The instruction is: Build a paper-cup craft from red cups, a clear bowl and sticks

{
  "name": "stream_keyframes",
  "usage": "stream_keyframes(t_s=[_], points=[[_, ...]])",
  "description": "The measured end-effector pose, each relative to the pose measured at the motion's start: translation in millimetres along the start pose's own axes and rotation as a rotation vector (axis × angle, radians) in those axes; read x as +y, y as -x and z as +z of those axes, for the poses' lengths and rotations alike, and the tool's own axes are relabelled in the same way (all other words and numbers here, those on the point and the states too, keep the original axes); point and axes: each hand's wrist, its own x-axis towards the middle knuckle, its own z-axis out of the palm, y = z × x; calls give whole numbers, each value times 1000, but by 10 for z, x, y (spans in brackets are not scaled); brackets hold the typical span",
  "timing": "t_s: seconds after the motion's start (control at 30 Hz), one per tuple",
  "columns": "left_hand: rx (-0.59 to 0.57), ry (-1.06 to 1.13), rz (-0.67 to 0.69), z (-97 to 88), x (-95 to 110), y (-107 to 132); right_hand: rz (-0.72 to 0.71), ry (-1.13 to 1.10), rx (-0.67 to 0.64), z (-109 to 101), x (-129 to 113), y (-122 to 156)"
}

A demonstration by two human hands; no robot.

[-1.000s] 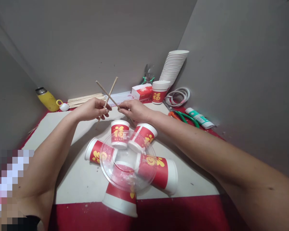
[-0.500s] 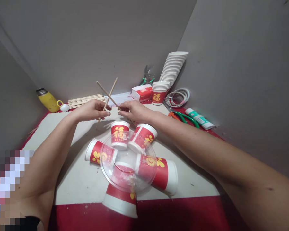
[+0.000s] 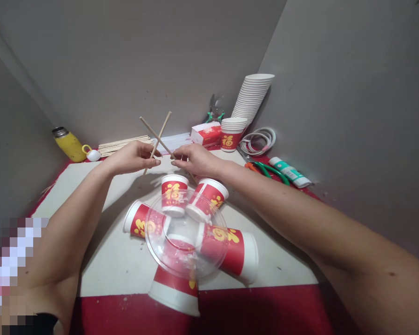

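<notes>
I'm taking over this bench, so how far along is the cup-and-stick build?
Done: five cups lie in a ring with a clear dish resting on them. In hand: the left hand and right hand each hold one of two sticks, crossed above the table. Left, apparently: a stick bundle and stacked cups lie unused at the back.

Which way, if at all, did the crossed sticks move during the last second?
No. The sticks stay crossed in the same place against the cup stack and bottle, held by the left hand and right hand.
</notes>
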Motion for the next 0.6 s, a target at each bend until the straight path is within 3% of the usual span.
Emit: stream_keyframes(t_s=[0.2, 0.6], points=[[60, 71, 20, 38, 14, -18, -2, -29, 1, 31, 31, -2], [35, 89, -31, 74, -38, -55, 48, -7, -11, -14, -8, 14]])
